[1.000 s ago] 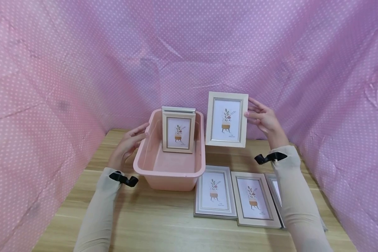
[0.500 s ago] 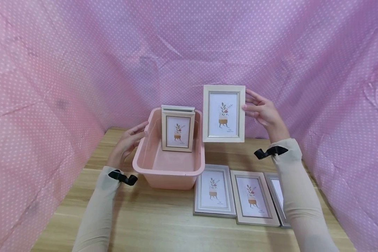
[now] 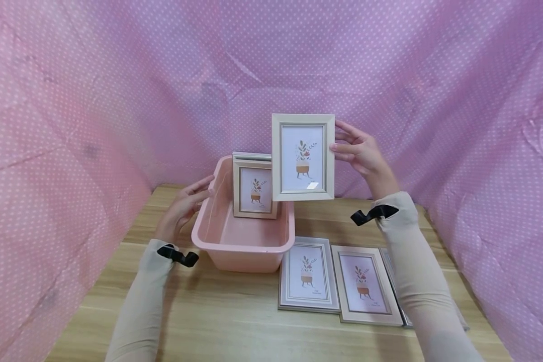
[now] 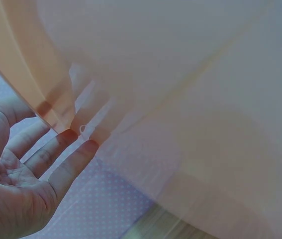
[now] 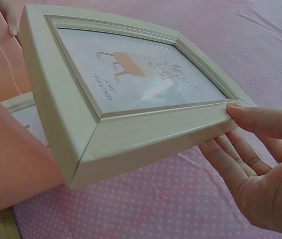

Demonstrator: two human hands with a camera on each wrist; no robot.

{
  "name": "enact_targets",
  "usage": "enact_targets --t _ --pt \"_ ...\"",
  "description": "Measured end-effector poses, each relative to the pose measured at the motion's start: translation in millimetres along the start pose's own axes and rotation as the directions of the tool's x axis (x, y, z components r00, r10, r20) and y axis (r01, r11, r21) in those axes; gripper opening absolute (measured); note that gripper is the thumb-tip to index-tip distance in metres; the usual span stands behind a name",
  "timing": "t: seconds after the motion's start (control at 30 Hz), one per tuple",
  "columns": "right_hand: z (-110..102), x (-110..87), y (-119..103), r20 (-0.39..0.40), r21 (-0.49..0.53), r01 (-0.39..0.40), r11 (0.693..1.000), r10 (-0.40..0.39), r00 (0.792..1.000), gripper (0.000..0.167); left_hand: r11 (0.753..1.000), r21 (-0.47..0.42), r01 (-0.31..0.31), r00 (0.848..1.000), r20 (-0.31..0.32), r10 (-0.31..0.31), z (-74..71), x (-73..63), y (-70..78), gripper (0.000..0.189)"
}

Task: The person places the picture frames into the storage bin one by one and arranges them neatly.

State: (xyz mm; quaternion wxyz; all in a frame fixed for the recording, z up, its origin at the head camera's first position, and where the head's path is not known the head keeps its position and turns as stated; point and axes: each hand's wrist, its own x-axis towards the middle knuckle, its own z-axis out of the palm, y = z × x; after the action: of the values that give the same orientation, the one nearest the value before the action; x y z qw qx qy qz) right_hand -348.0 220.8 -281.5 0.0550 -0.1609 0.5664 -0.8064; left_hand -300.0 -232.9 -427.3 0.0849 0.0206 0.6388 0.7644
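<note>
In the head view, my right hand [image 3: 361, 152] holds a cream picture frame [image 3: 277, 156] upright by its right edge. It hangs above the right side of a pink plastic basin [image 3: 244, 249]. The right wrist view shows the thumb [image 5: 260, 119] on the front and the fingers beneath the edge. My left hand [image 3: 183, 207] grips the basin's left rim, thumb over the rim and fingertips against the outer wall [image 4: 26, 59]. Inside the basin stands a beige picture frame [image 3: 237, 191], with a silver frame [image 3: 249, 155] behind it. The raised frame overlaps both.
Right of the basin, a silver frame [image 3: 284, 281] and a beige frame [image 3: 339, 286] lie face up on the wooden table [image 3: 235, 311]. More frames lie partly hidden under the right forearm. Pink dotted cloth [image 3: 271, 60] hangs around the table.
My right hand has raised the cream picture frame and carried it left, from beside the basin to over its right side. The left hand stays at the rim.
</note>
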Motion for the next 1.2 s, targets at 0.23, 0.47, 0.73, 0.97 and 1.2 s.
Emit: enact_targets --t 0.23,0.47,0.73,0.97,1.2 --pt "21.6 6.4 8.2 0.021 0.020 -0.003 1.000 0.003 1.000 0.068 1.000 -0.012 -0.002 1.000 0.002 0.002 -0.2 -1.2 -1.8 0.064" --pt "40.5 9.9 15.2 0.011 -0.006 -0.012 1.000 0.012 1.000 0.070 0.999 0.045 0.024 1.000 -0.014 -0.023 -0.8 -4.1 -2.2 0.063" --pt "65.4 15.0 28.4 -0.026 -0.034 -0.001 0.999 0.000 1.000 0.068 1.000 0.014 0.004 1.000 -0.015 -0.004 -1.6 -6.5 -2.8 0.063" --pt "81.4 18.8 43.3 -0.052 -0.061 -0.005 0.998 0.002 0.999 0.066 1.000 0.026 0.004 1.000 -0.007 -0.004 -0.1 -5.6 -2.4 0.063" --pt "88.0 19.4 62.6 -0.060 -0.110 -0.015 0.994 0.008 0.998 0.065 1.000 0.025 0.007 1.000 -0.011 -0.007 0.8 -5.9 -1.6 0.063"
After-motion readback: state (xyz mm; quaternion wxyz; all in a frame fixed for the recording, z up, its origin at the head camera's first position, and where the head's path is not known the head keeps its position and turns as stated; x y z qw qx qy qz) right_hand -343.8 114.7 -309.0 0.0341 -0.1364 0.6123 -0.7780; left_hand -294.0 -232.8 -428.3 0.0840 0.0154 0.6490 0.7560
